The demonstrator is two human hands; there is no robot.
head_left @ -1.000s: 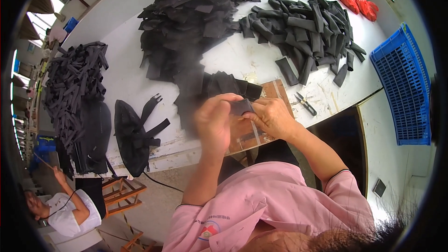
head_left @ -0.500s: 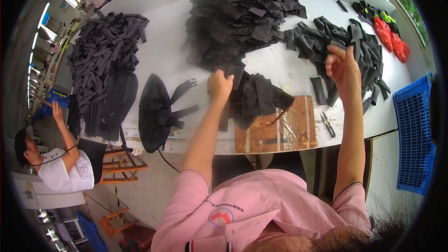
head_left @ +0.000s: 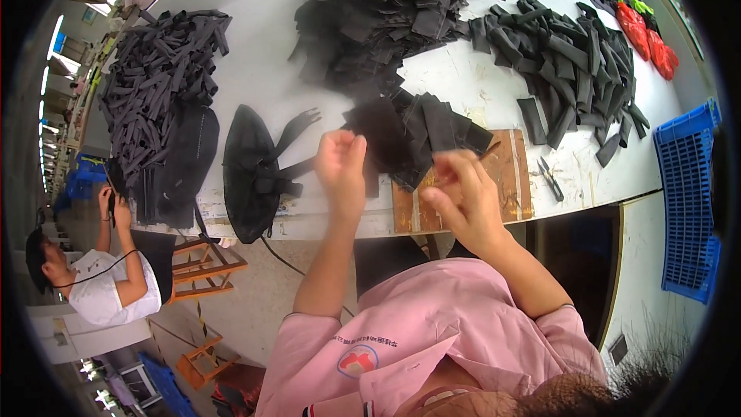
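My left hand [head_left: 342,174] pinches the corner of a dark, flat black fabric piece [head_left: 380,133], both slightly blurred. That piece hangs over a small heap of black fabric pieces [head_left: 432,125] beside a worn wooden board [head_left: 505,193]. At the near side of this heap is my right hand [head_left: 467,197], its fingers curved and apart with nothing visible between them. Behind my hands rises a large pile of flat black fabric pieces [head_left: 386,15]. A looser pile of folded black fabric strips [head_left: 567,62] lies to the right.
Left of my hands sits a black fabric item with straps [head_left: 251,174]. Farther left is a heap of narrow black strips [head_left: 158,85]. Small snips [head_left: 551,179] lie right of the board. A blue crate [head_left: 687,205] and red bags [head_left: 647,42] are at the right; a co-worker [head_left: 116,270] sits left.
My right hand has come from the right-hand pile back to the board. My left hand has drawn slightly nearer and left with the fabric piece. The co-worker's hands have come together.
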